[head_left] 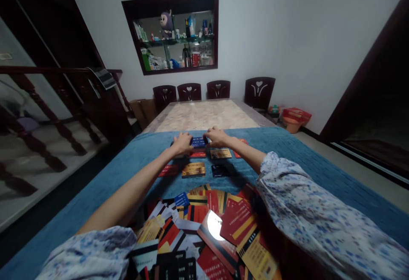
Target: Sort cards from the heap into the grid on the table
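A dark blue card point(198, 142) with pale print lies at the far end of the rows of cards, between my two hands. My left hand point(182, 143) has its bent fingers at the card's left edge. At its right edge is my right hand point(216, 137), fingers curled and closed on that side. Just nearer sit a red card point(198, 154) and a gold card point(220, 154), partly covered. The closer row holds a red card point(168, 170), a stack of gold cards point(193, 169) and a black card point(223, 170).
A big loose heap of mixed cards point(198, 214) spreads close to my body, under my forearms. The blue cloth point(281, 165) covers the near part of the stone-topped table point(214, 114). Dark chairs point(259, 92) stand at the far end, and a wooden railing point(47, 70) runs along the left.
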`<state>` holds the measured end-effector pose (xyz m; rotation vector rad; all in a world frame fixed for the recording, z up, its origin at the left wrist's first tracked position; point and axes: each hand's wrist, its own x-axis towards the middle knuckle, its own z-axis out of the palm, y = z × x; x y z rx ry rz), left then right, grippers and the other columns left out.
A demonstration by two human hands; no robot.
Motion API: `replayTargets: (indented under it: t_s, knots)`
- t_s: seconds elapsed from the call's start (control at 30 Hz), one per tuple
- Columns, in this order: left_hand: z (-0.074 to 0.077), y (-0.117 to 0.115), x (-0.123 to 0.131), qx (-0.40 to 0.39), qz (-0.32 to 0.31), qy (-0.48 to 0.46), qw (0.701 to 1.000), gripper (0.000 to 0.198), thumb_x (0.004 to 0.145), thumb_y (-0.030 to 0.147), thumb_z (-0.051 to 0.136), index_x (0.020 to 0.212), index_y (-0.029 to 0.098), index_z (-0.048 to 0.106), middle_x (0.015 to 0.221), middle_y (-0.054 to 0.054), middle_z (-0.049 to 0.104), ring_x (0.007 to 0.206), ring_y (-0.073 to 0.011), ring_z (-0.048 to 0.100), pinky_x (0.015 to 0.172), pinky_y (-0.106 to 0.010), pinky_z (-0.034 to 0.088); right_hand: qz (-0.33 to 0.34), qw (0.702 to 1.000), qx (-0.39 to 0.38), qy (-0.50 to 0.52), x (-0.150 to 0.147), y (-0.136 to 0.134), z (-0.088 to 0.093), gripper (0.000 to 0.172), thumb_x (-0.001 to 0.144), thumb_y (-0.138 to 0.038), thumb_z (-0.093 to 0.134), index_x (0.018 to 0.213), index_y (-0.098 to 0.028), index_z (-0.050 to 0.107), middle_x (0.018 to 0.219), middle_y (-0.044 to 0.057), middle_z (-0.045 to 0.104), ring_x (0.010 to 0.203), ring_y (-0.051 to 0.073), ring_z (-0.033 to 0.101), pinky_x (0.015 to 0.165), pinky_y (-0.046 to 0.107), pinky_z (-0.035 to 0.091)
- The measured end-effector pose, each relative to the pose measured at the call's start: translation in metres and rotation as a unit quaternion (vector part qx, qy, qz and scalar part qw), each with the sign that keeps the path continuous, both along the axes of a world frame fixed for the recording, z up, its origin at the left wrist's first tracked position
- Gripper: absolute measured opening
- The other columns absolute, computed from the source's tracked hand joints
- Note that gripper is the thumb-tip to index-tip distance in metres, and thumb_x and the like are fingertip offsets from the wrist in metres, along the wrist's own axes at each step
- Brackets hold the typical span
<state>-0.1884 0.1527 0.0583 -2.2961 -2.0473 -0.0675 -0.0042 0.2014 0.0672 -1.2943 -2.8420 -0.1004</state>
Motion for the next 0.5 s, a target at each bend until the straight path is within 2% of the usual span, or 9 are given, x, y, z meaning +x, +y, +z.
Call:
replayTargets:
  t_s: [0.3,0.5]
  knots:
    - [-0.009,0.019,0.001,-0.017,0.019,0.006,1.000,0.042,0.077,0.023,0.057,0.119,0.020,0.062,0.134,-0.014,0.055,0.126,-0.0368,0.039,0.097,-0.055,0.036,-0.029,0.999,-0.011,-0.029,-0.015,0.021,-0.013,0.047,0.081,-0.041,0.064,0.126,-0.028,0.062,0.132,0.015,0.056,0.125,0.037,0.040,0.095,0.055,0.040]
    - [-0.013,0.028,0.002,-0.040,0.035,0.011,0.999,0.042,0.075,0.018,0.059,0.117,0.020,0.065,0.133,-0.014,0.058,0.127,-0.0383,0.040,0.098,-0.055,0.037,-0.034,0.998,-0.021,-0.039,-0.023,0.028,-0.019,0.046,0.082,-0.040,0.061,0.126,-0.025,0.063,0.134,0.017,0.056,0.129,0.039,0.040,0.097,0.058,0.037]
